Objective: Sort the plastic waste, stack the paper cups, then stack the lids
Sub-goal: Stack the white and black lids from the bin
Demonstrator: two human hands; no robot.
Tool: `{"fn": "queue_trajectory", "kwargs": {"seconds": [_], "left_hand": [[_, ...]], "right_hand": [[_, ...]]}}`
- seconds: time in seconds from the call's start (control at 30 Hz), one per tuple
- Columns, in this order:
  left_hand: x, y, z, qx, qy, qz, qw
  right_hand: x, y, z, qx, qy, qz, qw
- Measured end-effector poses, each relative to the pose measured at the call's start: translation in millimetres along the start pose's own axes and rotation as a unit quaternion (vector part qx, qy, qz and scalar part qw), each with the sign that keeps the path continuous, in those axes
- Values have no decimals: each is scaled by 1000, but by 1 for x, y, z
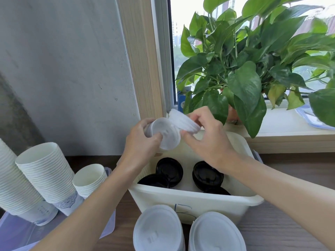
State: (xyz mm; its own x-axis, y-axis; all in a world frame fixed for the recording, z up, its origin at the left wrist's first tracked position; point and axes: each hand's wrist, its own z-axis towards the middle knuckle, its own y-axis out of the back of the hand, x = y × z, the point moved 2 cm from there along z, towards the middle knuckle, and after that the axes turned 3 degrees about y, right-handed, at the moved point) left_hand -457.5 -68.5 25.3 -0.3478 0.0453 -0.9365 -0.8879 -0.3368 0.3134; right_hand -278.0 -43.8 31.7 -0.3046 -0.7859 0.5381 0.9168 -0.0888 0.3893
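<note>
Fingers of the left hand are curled round a short stack of white lids, with the thumb across its near rim, so its flat face is turned toward the camera. The right hand pinches a second clump of white lids by the rim between thumb and fingertips. This clump is tilted and touches the upper edge of the first. That angle looks chosen to line the rims up so one clump nests onto the other (whether any lid has seated yet is hidden behind the knuckles).

Directly beneath both sets of fingers sits a white bin with loose black lids on its floor. Working over it probably means a dropped lid falls back in and does not roll away.

Nearer the person than the fingers, just outside the bin's front wall, two tall piles of white lids stand side by side. These are likely where the joined clumps will go.

Down and to the left of the left fingers, nested paper cups lean in a clear tray, so the cup step looks finished (the black lids not yet). Beyond the right fingers a leafy plant stands on the sill.
</note>
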Motion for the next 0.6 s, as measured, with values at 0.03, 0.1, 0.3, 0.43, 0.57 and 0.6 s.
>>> {"fn": "queue_trajectory", "kwargs": {"seconds": [0.03, 0.1, 0.3, 0.43, 0.57, 0.6], "left_hand": [[0, -1, 1, 20, 16, -21, 999], [0, -2, 1, 53, 41, -57, 996], [-8, -4, -4, 134, 115, -175, 969], [-8, -4, -3, 136, 107, -143, 974], [-5, -3, -1, 113, 76, -114, 984], [-5, -3, -1, 113, 69, -108, 985]], "right_hand": [[0, -3, -1, 25, 22, -5, 999], [-1, -8, -3, 65, 48, -16, 997], [-4, -10, -2, 89, 50, -26, 994], [-4, -13, -4, 127, 41, -26, 991], [-1, -8, -1, 81, -8, 16, 997], [-1, -7, 1, 65, -29, 25, 997]]}}
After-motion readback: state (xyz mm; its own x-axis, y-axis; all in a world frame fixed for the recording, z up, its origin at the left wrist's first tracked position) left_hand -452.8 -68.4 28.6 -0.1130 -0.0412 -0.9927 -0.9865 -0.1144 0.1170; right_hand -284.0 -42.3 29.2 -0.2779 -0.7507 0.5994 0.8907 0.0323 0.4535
